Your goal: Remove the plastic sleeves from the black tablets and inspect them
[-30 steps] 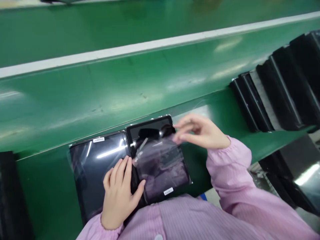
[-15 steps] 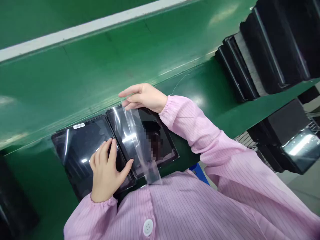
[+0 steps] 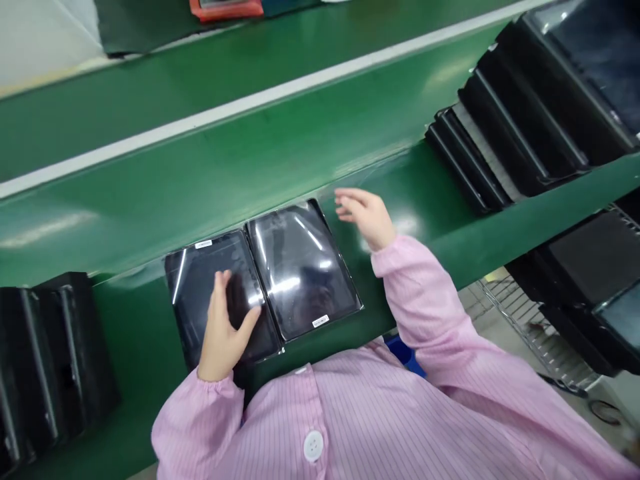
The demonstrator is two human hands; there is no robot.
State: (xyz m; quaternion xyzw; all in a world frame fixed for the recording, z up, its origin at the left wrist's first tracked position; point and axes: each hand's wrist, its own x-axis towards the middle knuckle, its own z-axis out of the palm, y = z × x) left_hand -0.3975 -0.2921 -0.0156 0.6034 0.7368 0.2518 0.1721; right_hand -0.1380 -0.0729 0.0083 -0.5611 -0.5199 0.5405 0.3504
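Observation:
Two black glossy tablet-like panels lie side by side on the green bench. My left hand [image 3: 226,330] is at the left panel [image 3: 200,293], thumb spread from the fingers, holding nothing visible. A small white label [image 3: 203,244] sits at that panel's top edge. Past the upper right corner of the right panel [image 3: 305,267], my right hand [image 3: 366,215] hovers with loosely bent fingers, slightly blurred, nothing visible in it. The right panel bears strong light reflections and a white label [image 3: 321,321] near its lower edge. Whether clear film covers it, I cannot tell.
A leaning row of black panels [image 3: 525,120] stands at the right end of the green bench [image 3: 415,173]. More black panels [image 3: 50,360] lean at the left. Below right, dark panels [image 3: 580,260] rest by a wire rack [image 3: 530,327]. A red-orange tray [image 3: 227,10] sits at the top.
My right hand has moved right, off the right panel, and no longer holds the clear film strip. My left hand stays at the left panel. The view has shifted, showing more bench at the top.

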